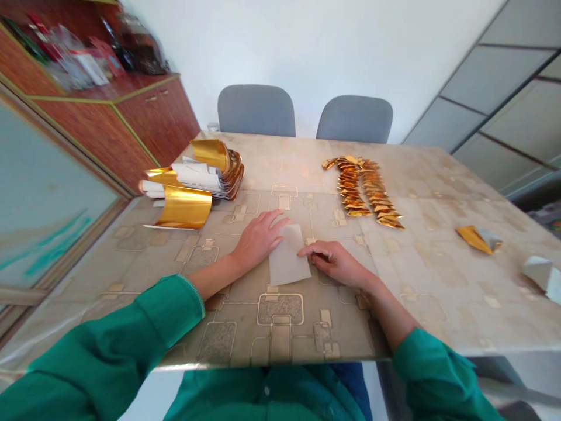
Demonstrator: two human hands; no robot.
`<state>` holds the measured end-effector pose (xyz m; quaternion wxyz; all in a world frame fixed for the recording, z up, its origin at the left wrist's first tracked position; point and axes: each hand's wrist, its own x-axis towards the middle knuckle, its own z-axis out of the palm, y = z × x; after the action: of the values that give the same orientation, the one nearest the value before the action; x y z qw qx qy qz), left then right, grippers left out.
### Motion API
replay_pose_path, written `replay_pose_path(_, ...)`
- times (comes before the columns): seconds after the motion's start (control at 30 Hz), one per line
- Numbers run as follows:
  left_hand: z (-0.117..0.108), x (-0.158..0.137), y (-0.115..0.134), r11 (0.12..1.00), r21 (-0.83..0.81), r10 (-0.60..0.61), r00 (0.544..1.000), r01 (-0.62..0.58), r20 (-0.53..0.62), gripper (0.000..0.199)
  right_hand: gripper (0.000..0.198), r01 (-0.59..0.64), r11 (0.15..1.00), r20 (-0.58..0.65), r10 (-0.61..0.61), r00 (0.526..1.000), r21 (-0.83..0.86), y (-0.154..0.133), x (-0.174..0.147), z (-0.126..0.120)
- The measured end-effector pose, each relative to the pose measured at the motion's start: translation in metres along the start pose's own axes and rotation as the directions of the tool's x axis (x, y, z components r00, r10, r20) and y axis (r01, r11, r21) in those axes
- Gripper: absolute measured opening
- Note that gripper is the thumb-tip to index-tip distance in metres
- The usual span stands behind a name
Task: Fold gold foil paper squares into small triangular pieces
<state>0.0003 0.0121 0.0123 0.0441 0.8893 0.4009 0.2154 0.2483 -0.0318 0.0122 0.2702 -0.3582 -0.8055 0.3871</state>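
A small white sheet of paper lies on the table in front of me, its plain side up. My left hand rests at its upper left edge, fingers stretched out and lying over the top corner. From the other side, my right hand touches the paper's right edge with an extended index finger. The other fingers of that hand are loosely curled, and I see nothing gripped in them. To the left is a stack of gold and white paper sheets, several of them curling up.
Two rows of folded gold paper pieces stand at the back right. A creased gold piece and a folded whitish piece lie far right on the patterned tablecloth. Two grey chairs stand behind; a wooden cabinet is at left.
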Motion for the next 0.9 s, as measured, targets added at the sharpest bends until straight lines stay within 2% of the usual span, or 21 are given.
replay_pose_path(0.07,0.001,-0.008,-0.002,0.99,0.042,0.137,0.99,-0.138,0.008,0.019,0.022,0.078,0.992,0.005,-0.078,0.997,-0.1,-0.001,0.001,0.0)
replay_pose_path(0.13,0.003,-0.018,-0.004,0.964,0.021,0.264,0.965,-0.264,0.006,0.021,0.021,0.143,0.974,0.029,-0.14,0.99,-0.178,-0.002,0.002,0.0)
replay_pose_path(0.2,0.007,-0.026,-0.003,0.949,-0.024,0.313,0.95,-0.313,-0.011,0.024,0.019,0.179,0.948,0.034,-0.176,0.984,-0.264,-0.004,0.004,0.001)
replay_pose_path(0.27,0.012,-0.032,0.001,0.943,-0.074,0.323,0.946,-0.323,-0.013,0.024,0.014,0.19,0.927,0.032,-0.191,0.981,-0.324,-0.007,0.005,0.002)
replay_pose_path(0.33,0.015,-0.035,0.007,0.927,-0.142,0.348,0.937,-0.347,-0.015,0.024,0.005,0.202,0.93,0.065,-0.191,0.979,-0.308,-0.01,0.006,0.0)
replay_pose_path(0.43,0.017,-0.037,0.016,0.893,-0.269,0.376,0.927,-0.36,0.006,0.027,0.018,0.184,0.966,0.137,-0.161,0.977,-0.182,-0.013,0.006,-0.005)
replay_pose_path(0.57,0.014,-0.039,0.02,0.876,-0.364,0.355,0.934,-0.318,0.038,0.028,0.036,0.105,0.988,0.136,-0.089,0.987,-0.116,-0.015,0.005,-0.011)
replay_pose_path(0.63,0.012,-0.038,0.02,0.861,-0.389,0.371,0.928,-0.327,0.041,0.027,0.038,0.055,0.992,0.126,-0.041,0.991,-0.111,-0.015,0.005,-0.011)
replay_pose_path(0.73,0.01,-0.037,0.02,0.854,-0.394,0.381,0.924,-0.339,0.032,0.025,0.029,-0.033,0.996,0.095,0.041,0.995,-0.088,-0.016,0.003,-0.009)
replay_pose_path(0.9,0.012,-0.036,0.017,0.859,-0.367,0.396,0.918,-0.356,0.036,0.027,0.025,-0.052,0.995,0.104,0.061,0.993,-0.087,-0.015,-0.002,-0.012)
